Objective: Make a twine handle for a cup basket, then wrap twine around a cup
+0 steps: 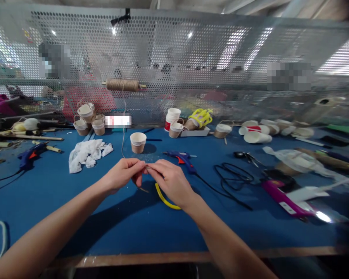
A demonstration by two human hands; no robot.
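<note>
Over the middle of the blue table, both my hands pinch jute twine (123, 139) between the fingertips, close together. The twine hangs from a spool (123, 85) on a stick at the mesh panel and runs down to my left hand (123, 173); a short end pokes out below it. My right hand (171, 180) is closed on the twine beside the left, its exact grip partly hidden. Just beyond them stands a paper cup (138, 146) wrapped in brown twine with a white rim. A yellow curved strip (166, 200) lies under my right hand.
A blue glue gun (186, 159) lies right of my hands, its black cord trailing right. Another glue gun (30, 155) lies left. White cloth (87, 154), small twine-wrapped baskets (86, 112), stacked cups (173, 116) and a purple tool (287, 199) surround the work area.
</note>
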